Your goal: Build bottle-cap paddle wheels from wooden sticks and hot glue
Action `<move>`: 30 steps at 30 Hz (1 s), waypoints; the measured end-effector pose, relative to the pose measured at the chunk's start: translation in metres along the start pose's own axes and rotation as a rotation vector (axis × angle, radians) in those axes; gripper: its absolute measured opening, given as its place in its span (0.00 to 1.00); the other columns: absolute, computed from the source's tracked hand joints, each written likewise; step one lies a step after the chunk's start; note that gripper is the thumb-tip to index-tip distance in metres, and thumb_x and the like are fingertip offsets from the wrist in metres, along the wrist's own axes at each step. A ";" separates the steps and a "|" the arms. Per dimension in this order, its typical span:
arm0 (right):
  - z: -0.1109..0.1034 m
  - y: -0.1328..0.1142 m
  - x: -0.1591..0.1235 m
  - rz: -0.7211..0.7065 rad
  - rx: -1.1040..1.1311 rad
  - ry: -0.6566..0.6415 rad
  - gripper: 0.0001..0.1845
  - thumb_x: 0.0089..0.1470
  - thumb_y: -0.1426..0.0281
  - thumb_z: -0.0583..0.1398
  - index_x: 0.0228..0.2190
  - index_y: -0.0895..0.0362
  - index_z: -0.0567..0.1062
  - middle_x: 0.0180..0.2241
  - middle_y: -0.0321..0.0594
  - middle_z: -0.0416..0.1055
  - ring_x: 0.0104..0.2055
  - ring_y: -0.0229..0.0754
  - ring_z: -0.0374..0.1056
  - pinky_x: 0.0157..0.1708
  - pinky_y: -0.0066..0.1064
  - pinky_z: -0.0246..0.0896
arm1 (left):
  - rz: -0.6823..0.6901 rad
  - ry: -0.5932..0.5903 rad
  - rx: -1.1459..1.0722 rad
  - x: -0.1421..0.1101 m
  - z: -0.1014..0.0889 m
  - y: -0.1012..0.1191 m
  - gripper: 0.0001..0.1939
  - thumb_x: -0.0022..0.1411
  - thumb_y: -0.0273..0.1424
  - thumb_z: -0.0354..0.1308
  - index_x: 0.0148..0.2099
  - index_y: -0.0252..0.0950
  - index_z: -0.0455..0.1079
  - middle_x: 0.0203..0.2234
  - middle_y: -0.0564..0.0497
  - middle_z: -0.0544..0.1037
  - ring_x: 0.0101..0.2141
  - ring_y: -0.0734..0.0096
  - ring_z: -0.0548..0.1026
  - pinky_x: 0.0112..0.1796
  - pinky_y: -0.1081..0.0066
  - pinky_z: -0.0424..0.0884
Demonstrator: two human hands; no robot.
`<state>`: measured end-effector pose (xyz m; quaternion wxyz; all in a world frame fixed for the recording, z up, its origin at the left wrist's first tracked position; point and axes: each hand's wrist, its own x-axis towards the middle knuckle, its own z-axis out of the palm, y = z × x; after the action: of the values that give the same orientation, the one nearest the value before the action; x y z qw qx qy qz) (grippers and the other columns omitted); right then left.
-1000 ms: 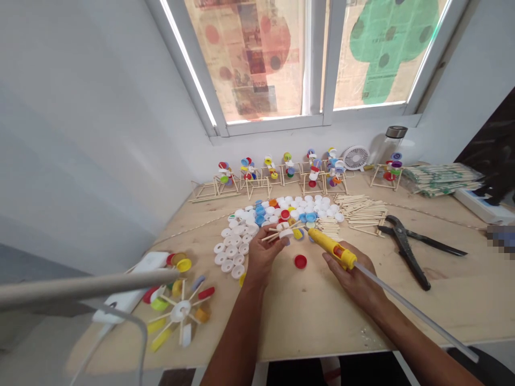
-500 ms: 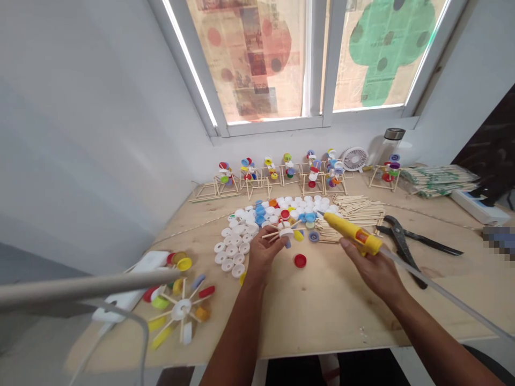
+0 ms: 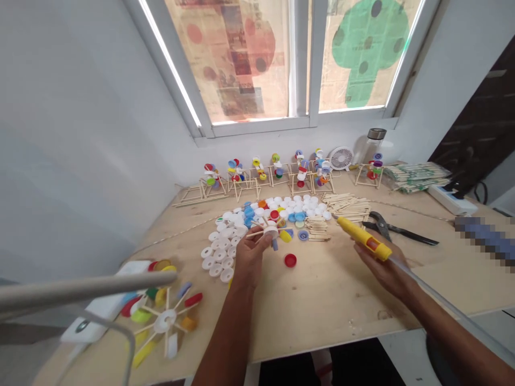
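My left hand (image 3: 248,261) pinches a small wheel (image 3: 271,230) made of a white bottle cap with wooden sticks radiating from it. A yellow cap (image 3: 286,236) and a blue one hang on its stick ends. In my right hand (image 3: 380,265) is a yellow glue gun (image 3: 362,238), its nozzle pointing up and left, apart from the wheel. A long clear glue stick (image 3: 446,311) runs out of its back over my forearm. Just below the wheel, a red bottle cap (image 3: 290,260) lies on the table. White bottle caps (image 3: 219,252) are spread behind my left hand.
A finished cap wheel (image 3: 165,321) lies at the left near a white box (image 3: 90,316). Black-handled pliers (image 3: 406,233) lie beyond my right hand, near piled wooden sticks (image 3: 348,203). Several stick-frame models (image 3: 301,179), a small fan (image 3: 341,158) and a bottle (image 3: 372,145) line the back. A grey bar (image 3: 88,289) crosses the left foreground.
My right hand has drawn the glue gun away from the wheel, to the right. My left hand keeps its hold on the wheel. The camera view has turned slightly right.
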<state>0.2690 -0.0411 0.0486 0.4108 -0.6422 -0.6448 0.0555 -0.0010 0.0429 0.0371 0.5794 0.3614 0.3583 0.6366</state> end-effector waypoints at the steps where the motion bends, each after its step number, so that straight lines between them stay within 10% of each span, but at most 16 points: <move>1: -0.009 0.010 0.001 -0.047 -0.081 0.010 0.12 0.53 0.60 0.56 0.34 0.55 0.70 0.32 0.41 0.71 0.33 0.43 0.68 0.32 0.31 0.63 | -0.003 0.001 -0.016 0.001 -0.001 -0.001 0.19 0.39 0.32 0.71 0.35 0.36 0.71 0.26 0.53 0.78 0.28 0.72 0.74 0.33 0.72 0.69; 11: -0.068 0.127 0.002 -0.355 -0.689 -0.038 0.18 0.51 0.63 0.55 0.42 0.59 0.67 0.40 0.50 0.72 0.43 0.52 0.66 0.41 0.40 0.58 | -0.044 0.011 -0.108 0.005 -0.006 -0.003 0.18 0.38 0.30 0.72 0.34 0.35 0.72 0.29 0.52 0.78 0.32 0.71 0.75 0.34 0.72 0.69; 30: -0.085 0.155 0.017 -0.376 -0.711 -0.236 0.25 0.46 0.65 0.57 0.49 0.53 0.69 0.51 0.52 0.67 0.52 0.55 0.61 0.45 0.46 0.53 | -0.032 0.105 -0.211 0.014 -0.020 0.004 0.17 0.40 0.31 0.71 0.34 0.35 0.73 0.30 0.51 0.79 0.33 0.72 0.76 0.34 0.74 0.69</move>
<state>0.4438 -0.0390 0.0193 0.0898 -0.6045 -0.7724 -0.1730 -0.0209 0.0556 0.0314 0.6046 0.2588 0.3249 0.6796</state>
